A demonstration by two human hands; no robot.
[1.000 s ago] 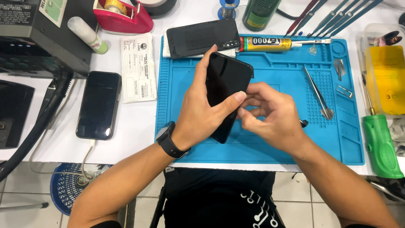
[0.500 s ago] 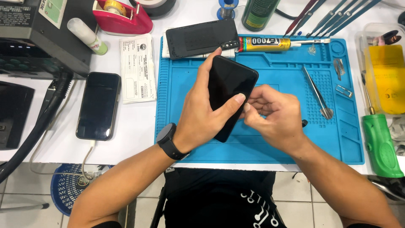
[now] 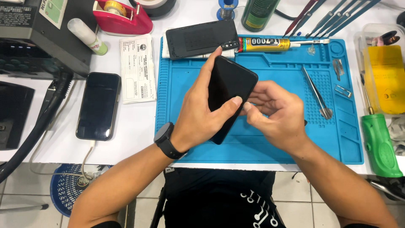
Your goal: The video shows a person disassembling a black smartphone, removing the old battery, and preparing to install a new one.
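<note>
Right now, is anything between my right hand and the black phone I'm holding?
Nothing visible. The left hand grips the black phone above the blue mat, and the right hand already meets its right edge.

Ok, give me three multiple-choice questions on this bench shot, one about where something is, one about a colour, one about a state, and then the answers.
1. Where does the tweezers lie?
A. on the blue mat
B. on the paper slip
C. in the yellow box

2. What colour is the tape dispenser?
A. green
B. red-pink
C. blue

3. How is the black phone over the mat held?
A. lying flat, untouched
B. in the left hand, the right hand at its edge
C. by the right hand alone

Answers: 1 A, it rests on the mat's right part. 2 B, its body shows red-pink. 3 B, left fingers wrap the phone while the right fingertips meet its side.
</note>
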